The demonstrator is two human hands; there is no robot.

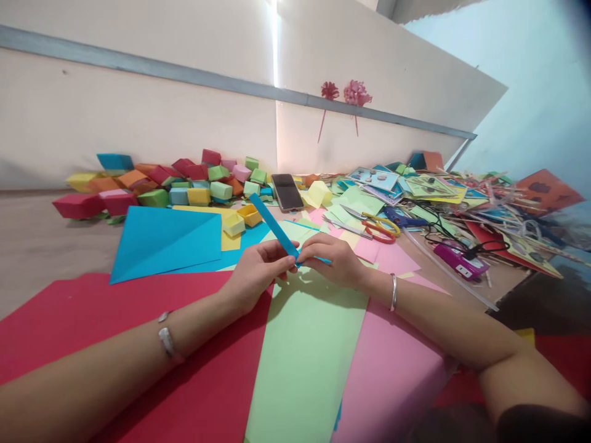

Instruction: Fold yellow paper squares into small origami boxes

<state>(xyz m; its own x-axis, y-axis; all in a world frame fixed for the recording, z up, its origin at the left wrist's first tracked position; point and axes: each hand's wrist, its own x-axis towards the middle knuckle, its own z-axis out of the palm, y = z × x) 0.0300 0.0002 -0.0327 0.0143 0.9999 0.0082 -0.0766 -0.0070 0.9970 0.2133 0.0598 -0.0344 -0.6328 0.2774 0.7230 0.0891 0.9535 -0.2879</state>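
A narrow blue paper strip (273, 223) is held between both hands, above the large light green sheet (309, 344). One end of it sticks up to the upper left, and another blue part shows under the fingers on the right. My left hand (258, 271) pinches the strip near its lower end with thumb and fingers. Close against it, my right hand (335, 261) has its fingertips closed on the strip at the bend. The fingers hide the fold itself. A red sheet (184, 369) lies under my left forearm, and a pink sheet (388, 369) under my right.
Several small coloured paper boxes (198, 195) are piled at the back left, behind a blue sheet (168, 240). A phone (287, 192) lies at the back. Scissors (381, 227), a glue gun (404, 218), a purple power socket (462, 261) and paper scraps crowd the right.
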